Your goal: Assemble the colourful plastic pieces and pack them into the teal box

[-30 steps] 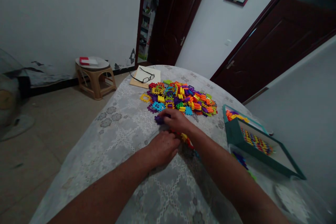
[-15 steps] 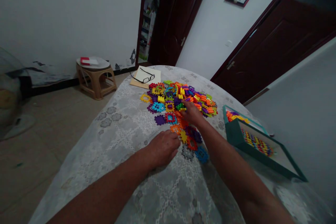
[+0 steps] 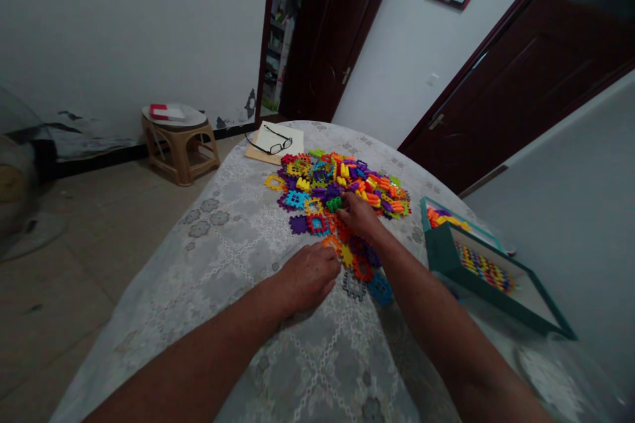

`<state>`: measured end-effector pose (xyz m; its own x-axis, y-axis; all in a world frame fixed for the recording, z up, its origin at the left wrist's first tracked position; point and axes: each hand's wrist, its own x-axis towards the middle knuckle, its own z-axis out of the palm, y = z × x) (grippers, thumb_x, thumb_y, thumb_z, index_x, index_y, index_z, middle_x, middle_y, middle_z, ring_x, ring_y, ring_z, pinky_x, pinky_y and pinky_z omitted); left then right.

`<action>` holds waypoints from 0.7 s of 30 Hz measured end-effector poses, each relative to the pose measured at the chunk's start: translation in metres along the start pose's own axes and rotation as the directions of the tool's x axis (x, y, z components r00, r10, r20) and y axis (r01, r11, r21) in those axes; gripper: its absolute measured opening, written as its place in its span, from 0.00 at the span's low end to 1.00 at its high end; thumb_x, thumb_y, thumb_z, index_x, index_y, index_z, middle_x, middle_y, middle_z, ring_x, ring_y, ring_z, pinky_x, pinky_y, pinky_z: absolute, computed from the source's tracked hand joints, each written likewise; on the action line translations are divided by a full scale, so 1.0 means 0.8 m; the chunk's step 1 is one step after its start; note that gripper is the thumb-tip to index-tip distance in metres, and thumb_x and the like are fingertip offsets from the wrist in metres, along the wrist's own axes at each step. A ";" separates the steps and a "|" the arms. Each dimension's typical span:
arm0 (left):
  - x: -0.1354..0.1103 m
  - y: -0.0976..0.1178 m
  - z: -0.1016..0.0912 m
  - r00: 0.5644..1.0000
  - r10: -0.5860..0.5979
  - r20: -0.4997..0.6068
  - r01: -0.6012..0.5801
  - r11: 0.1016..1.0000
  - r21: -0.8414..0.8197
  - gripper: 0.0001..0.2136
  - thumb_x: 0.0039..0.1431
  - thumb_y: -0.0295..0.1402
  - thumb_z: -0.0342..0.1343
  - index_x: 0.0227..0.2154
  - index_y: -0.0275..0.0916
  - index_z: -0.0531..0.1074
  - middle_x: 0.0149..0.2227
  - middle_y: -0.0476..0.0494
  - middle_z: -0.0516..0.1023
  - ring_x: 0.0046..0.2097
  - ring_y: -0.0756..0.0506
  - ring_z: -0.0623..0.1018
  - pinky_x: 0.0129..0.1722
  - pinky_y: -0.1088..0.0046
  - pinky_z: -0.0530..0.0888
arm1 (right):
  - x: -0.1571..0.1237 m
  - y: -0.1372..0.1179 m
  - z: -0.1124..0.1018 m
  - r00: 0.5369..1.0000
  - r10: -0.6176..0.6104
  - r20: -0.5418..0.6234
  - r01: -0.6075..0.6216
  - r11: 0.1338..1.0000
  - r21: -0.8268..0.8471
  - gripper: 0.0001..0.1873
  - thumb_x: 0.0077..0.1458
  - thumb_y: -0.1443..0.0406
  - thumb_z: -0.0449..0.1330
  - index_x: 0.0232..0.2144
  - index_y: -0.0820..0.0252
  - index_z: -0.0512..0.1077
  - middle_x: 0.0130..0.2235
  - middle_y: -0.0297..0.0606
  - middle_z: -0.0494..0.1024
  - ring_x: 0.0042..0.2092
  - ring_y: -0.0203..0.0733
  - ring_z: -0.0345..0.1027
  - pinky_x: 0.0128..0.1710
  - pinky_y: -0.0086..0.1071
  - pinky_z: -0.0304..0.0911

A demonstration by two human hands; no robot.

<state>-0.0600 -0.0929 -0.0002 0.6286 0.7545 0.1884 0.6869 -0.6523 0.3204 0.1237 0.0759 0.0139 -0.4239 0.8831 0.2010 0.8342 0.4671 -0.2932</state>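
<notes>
A heap of colourful plastic building pieces lies spread on the patterned tablecloth. At its near edge my right hand pinches a green ridged block between thumb and fingers. My left hand rests on the cloth with curled fingers; whatever may be under them is hidden. Just beyond its fingertips is an orange notched square. Between the two forearms lie a yellow piece, a red-orange frame, a grey frame and a blue piece. To the left sits a purple square.
Black-framed glasses lie on a pale pad at the table's far left. On the right stands a green box with coloured beads or pieces, beside a tray of more blocks. A tan stool stands on the floor.
My right hand has shifted slightly left and nearer, and the green block has moved and turned with it. A red frame and the purple square sit slightly farther left. My left hand stays put.
</notes>
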 end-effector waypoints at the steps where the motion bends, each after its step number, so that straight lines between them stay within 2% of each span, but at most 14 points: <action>1: 0.000 0.000 0.000 1.000 0.000 0.002 0.000 1.000 -0.001 0.03 0.67 0.31 0.58 0.39 0.39 0.76 0.48 0.38 0.80 0.48 0.38 0.77 0.50 0.58 0.76 | -0.001 0.000 0.001 1.000 0.018 -0.001 -0.018 1.000 -0.019 0.18 0.61 0.67 0.64 0.53 0.62 0.75 0.48 0.45 0.81 0.47 0.47 0.75 0.48 0.34 0.66; 5: -0.001 0.002 -0.003 1.000 0.002 0.000 -0.002 1.000 -0.008 0.04 0.67 0.30 0.58 0.40 0.39 0.77 0.48 0.38 0.80 0.49 0.37 0.77 0.50 0.58 0.76 | -0.002 0.003 0.001 0.999 0.046 0.014 -0.045 0.997 -0.070 0.13 0.62 0.68 0.63 0.48 0.63 0.80 0.50 0.50 0.82 0.52 0.50 0.74 0.53 0.36 0.65; 11: -0.001 0.001 -0.001 1.000 0.001 0.003 -0.001 1.000 -0.009 0.04 0.67 0.30 0.58 0.40 0.39 0.77 0.47 0.38 0.80 0.49 0.37 0.77 0.50 0.58 0.75 | -0.004 0.002 -0.005 0.998 0.044 0.035 -0.044 0.999 -0.022 0.10 0.60 0.69 0.63 0.43 0.63 0.82 0.48 0.48 0.83 0.51 0.50 0.75 0.52 0.35 0.66; 17: 0.000 0.001 -0.001 1.000 0.005 0.010 -0.005 1.000 0.009 0.03 0.67 0.31 0.58 0.40 0.39 0.76 0.48 0.38 0.80 0.49 0.38 0.77 0.51 0.59 0.75 | -0.005 0.003 0.003 0.989 0.147 0.003 -0.147 0.985 0.086 0.11 0.64 0.65 0.59 0.43 0.60 0.81 0.40 0.38 0.84 0.41 0.44 0.78 0.41 0.31 0.68; 21: -0.001 0.003 -0.006 1.000 0.005 0.020 -0.005 1.000 -0.011 0.03 0.68 0.30 0.57 0.40 0.39 0.76 0.49 0.38 0.80 0.50 0.38 0.77 0.52 0.58 0.75 | -0.003 0.004 0.010 0.988 0.156 -0.024 -0.152 0.983 0.106 0.10 0.60 0.65 0.63 0.43 0.61 0.81 0.45 0.43 0.84 0.47 0.48 0.77 0.48 0.34 0.68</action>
<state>-0.0603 -0.0945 0.0049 0.6394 0.7496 0.1711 0.6800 -0.6551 0.3293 0.1245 0.0757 0.0053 -0.2803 0.9437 0.1756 0.8469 0.3292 -0.4175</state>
